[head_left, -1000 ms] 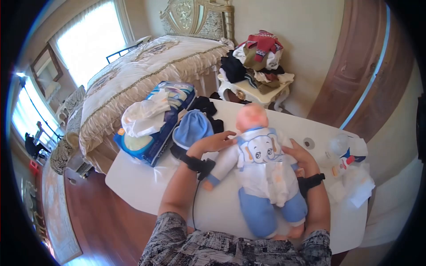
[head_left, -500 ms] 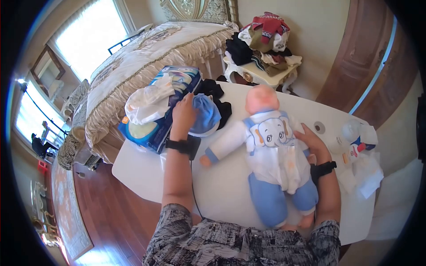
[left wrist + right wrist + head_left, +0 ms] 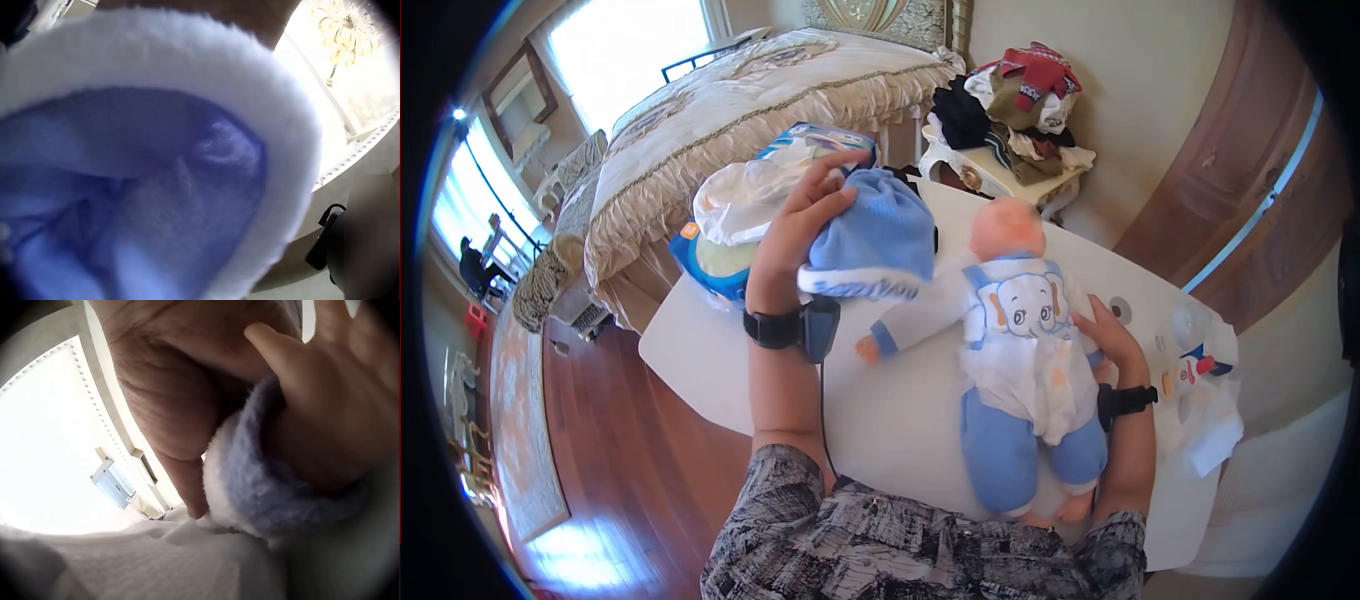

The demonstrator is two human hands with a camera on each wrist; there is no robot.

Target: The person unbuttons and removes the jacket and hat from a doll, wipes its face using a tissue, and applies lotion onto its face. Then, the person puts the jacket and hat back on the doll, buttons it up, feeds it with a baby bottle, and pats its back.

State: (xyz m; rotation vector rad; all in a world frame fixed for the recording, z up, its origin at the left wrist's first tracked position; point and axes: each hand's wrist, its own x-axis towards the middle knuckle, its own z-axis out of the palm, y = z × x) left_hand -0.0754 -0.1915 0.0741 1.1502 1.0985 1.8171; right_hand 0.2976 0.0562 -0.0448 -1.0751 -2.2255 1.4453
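A blue knit baby hat (image 3: pixel 880 225) with a white lettered brim is pinched by my left hand (image 3: pixel 795 225), raised over the table. Its fluffy white brim (image 3: pixel 294 144) and blue inside fill the left wrist view. A baby doll (image 3: pixel 1012 440) lies on its back in a white and blue outfit with an elephant on the chest. My right hand (image 3: pixel 1115 335) rests along the doll's side, fingers extended by the chest. In the right wrist view, the doll's hand (image 3: pixel 331 406) and fuzzy blue cuff (image 3: pixel 262 469) lie beside my palm.
On the white table (image 3: pixel 880 430), a diaper package (image 3: pixel 720 262) with a white cloth (image 3: pixel 750 200) on top stands at the left. A small bottle (image 3: pixel 1195 365) and white papers (image 3: pixel 1212 430) lie at the right. Behind stand a bed (image 3: pixel 710 130) and a nightstand (image 3: pixel 970 170) piled with clothes.
My left hand has left the doll's shoulder, reached left to the blue hat, taken hold of it and lifted it toward the doll. The right hand stays at the doll's side.
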